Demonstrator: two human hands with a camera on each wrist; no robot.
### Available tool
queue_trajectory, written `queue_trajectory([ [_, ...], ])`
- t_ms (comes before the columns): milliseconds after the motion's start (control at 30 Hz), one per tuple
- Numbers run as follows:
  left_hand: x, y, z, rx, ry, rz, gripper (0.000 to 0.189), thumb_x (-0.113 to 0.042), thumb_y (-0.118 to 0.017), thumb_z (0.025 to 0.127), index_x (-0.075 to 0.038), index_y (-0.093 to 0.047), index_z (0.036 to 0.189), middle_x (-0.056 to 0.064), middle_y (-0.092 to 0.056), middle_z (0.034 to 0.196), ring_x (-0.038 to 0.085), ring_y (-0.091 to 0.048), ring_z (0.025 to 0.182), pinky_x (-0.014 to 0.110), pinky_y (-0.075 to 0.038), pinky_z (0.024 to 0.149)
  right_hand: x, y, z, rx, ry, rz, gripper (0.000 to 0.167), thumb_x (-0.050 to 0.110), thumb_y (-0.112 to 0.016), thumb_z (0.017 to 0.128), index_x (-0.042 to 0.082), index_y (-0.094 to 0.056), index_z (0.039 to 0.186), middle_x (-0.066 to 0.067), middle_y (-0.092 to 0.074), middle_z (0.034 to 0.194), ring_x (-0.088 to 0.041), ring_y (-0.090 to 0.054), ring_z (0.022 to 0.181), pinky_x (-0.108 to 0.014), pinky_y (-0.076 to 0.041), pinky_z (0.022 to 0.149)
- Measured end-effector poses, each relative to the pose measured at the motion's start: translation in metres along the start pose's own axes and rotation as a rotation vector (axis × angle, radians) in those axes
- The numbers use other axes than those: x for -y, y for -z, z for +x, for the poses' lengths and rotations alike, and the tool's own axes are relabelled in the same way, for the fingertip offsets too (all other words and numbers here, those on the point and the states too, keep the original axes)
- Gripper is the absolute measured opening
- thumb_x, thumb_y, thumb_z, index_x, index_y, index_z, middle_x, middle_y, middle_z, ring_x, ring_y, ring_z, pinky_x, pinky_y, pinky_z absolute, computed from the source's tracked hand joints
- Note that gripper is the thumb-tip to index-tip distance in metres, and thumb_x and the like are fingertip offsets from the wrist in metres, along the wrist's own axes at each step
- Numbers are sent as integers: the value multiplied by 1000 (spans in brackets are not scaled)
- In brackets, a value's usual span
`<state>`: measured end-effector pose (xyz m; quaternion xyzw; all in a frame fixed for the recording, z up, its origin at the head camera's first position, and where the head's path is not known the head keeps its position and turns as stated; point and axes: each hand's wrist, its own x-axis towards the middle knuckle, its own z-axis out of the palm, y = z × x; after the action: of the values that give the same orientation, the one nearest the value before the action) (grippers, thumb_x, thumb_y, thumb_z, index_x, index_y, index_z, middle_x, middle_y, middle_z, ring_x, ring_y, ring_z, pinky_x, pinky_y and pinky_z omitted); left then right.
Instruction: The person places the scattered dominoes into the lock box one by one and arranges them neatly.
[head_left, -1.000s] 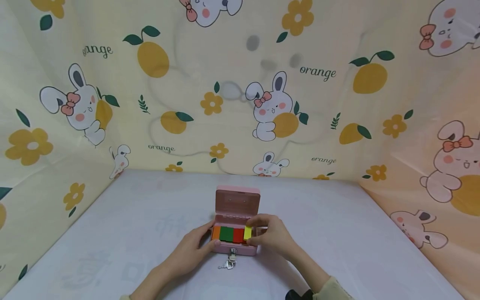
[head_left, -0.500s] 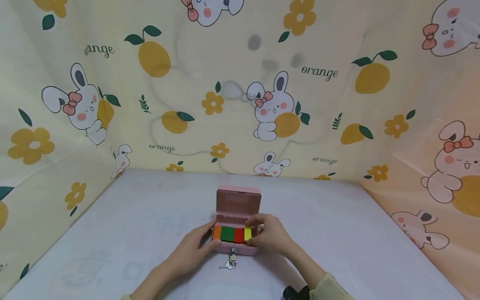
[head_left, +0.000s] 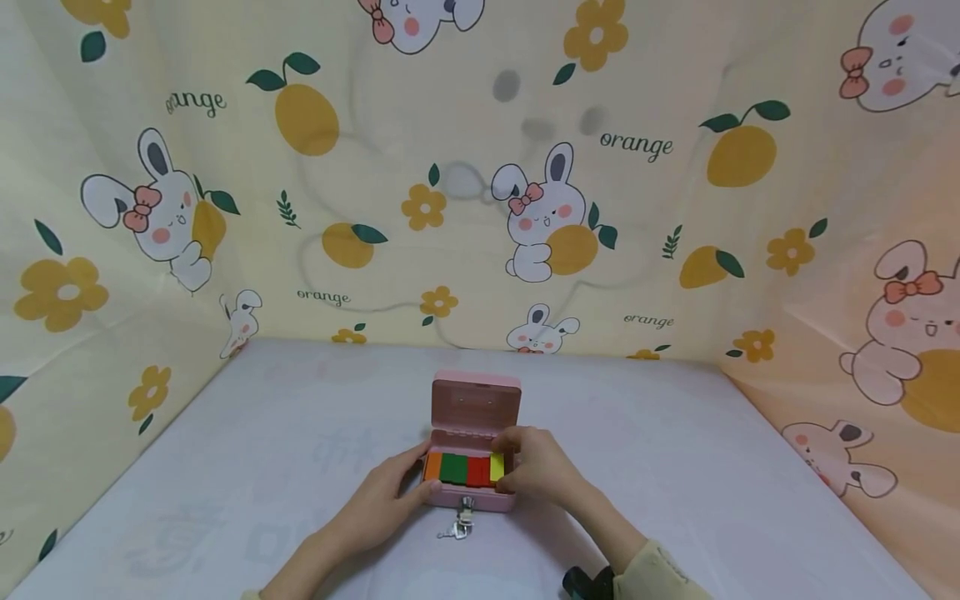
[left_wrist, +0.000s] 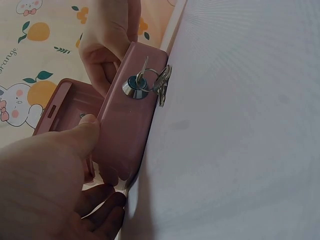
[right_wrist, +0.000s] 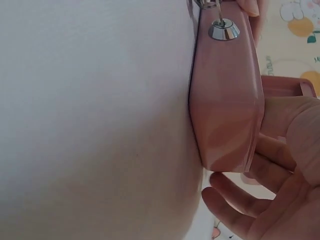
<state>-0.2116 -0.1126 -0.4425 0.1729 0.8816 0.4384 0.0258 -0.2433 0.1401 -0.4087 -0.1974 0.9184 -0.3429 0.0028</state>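
A small pink cash box [head_left: 472, 498] stands on the white table with its lid [head_left: 476, 403] raised. Inside, in a row from left to right, are orange [head_left: 432, 467], green [head_left: 453, 468], red [head_left: 477, 472] and yellow [head_left: 497, 467] blocks. My left hand [head_left: 380, 497] grips the box's left end, its thumb over the front rim and its other fingers at the side. At the right end, my right hand [head_left: 543, 468] pinches the yellow block, index finger behind and thumb in front. The wrist views hide the blocks behind the box wall.
A lock [left_wrist: 135, 86] with a key in it sits on the box's front, and more keys [left_wrist: 161, 85] hang from its ring. Around the white table [head_left: 315, 400] hangs a cream curtain [head_left: 450, 108] printed with rabbits and oranges. Something black [head_left: 588, 583] shows by the right sleeve.
The yellow block has shifted slightly right, within the box, along with my right fingertips. My right forearm has drawn a little to the left. My left hand stays on the box.
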Motion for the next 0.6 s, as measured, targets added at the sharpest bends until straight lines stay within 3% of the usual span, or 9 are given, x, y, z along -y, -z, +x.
queue_trajectory([
  [133, 0, 0, 0, -3, 1, 6, 73, -48, -63, 94, -11, -38, 152, 9, -42, 151, 34, -34, 140, 57, -30, 110, 3, 0, 0, 15, 3, -19, 38, 2, -87, 69, 5, -70, 103, -1, -64, 90, -24, -55, 85, -35, -54, 72],
  [600, 1, 0, 1, -12, -22, 19, 71, -44, -63, 95, -9, -38, 152, 11, -43, 150, 35, -34, 139, 57, -29, 111, 4, 0, 0, 14, 0, -12, 38, 1, -87, 68, 4, -70, 102, -4, -67, 94, -26, -57, 87, -38, -56, 76],
])
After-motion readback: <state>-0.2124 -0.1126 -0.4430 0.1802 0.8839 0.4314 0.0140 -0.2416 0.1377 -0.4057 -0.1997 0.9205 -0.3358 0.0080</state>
